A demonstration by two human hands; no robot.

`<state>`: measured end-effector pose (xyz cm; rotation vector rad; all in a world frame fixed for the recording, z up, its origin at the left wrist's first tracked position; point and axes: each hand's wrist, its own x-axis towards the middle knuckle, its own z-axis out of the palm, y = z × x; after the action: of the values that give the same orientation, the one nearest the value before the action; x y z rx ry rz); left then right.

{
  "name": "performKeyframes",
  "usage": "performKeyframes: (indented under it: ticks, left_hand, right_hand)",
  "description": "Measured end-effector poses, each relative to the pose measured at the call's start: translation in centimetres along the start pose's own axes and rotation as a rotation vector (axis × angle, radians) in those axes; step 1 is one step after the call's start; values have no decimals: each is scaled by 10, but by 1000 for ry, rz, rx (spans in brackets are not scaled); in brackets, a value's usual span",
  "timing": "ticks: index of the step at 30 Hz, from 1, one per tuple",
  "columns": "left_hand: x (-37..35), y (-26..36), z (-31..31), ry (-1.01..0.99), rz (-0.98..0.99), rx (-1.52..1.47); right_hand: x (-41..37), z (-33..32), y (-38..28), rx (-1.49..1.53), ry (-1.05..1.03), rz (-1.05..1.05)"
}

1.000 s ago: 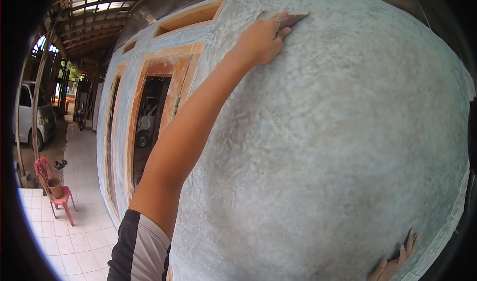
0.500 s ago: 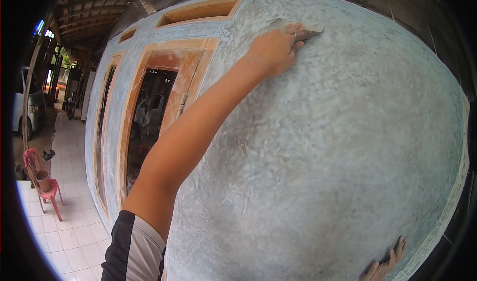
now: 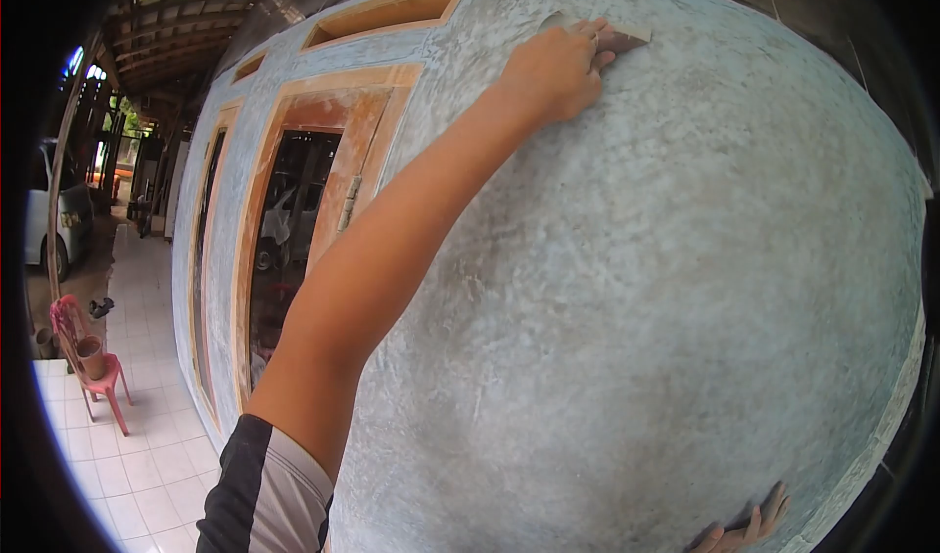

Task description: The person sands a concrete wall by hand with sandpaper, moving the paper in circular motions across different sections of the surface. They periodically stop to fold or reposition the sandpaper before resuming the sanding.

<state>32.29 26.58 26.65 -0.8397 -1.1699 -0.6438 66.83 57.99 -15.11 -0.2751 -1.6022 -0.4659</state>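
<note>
My left hand (image 3: pixel 560 71) is raised high against a mottled grey-blue wall (image 3: pixel 627 289). Its fingers press a thin grey-brown sheet (image 3: pixel 623 38), sandpaper by its look, flat on the surface; the palm covers part of it. A pale edge of the sheet sticks out on the right. Low at the bottom right, my right hand (image 3: pixel 746 531) rests on the same wall with its fingers stretched out. Nothing shows in that hand, and the frame cuts off its lower part.
Left of my arm, a wood-framed door (image 3: pixel 294 220) and a vent opening (image 3: pixel 392 15) are set in the wall. Further left, a red plastic chair (image 3: pixel 103 382) carrying a bucket (image 3: pixel 90 355) stands on white tiles (image 3: pixel 137 455). A vehicle (image 3: pixel 69 215) is parked beyond.
The left hand and the sheet have shifted slightly up and to the right along the wall. The right hand appears a little lower and further left, and the whole view has shifted slightly.
</note>
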Motion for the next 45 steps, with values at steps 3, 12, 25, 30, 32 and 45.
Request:
performKeyframes:
  ticks: [3, 12, 25, 30, 32, 45]
  left_hand:
    - [48, -3, 3, -33, -11, 11]
    - [-14, 3, -2, 32, -17, -11]
    - [8, 26, -24, -106, -106, 90]
    - [27, 12, -18, -60, -54, 73]
    - [65, 3, -7, -161, -143, 121]
    - [90, -34, 4, -94, -324, 101]
  right_hand:
    - [-4, 2, 2, 45, 16, -35]
    - [-16, 31, 21, 443, 237, 100]
    - [-14, 20, 16, 262, 244, -56]
    - [-7, 3, 9, 121, 60, 9]
    - [-10, 15, 14, 133, 109, -1]
    - [-40, 50, 73, -20, 200, -126]
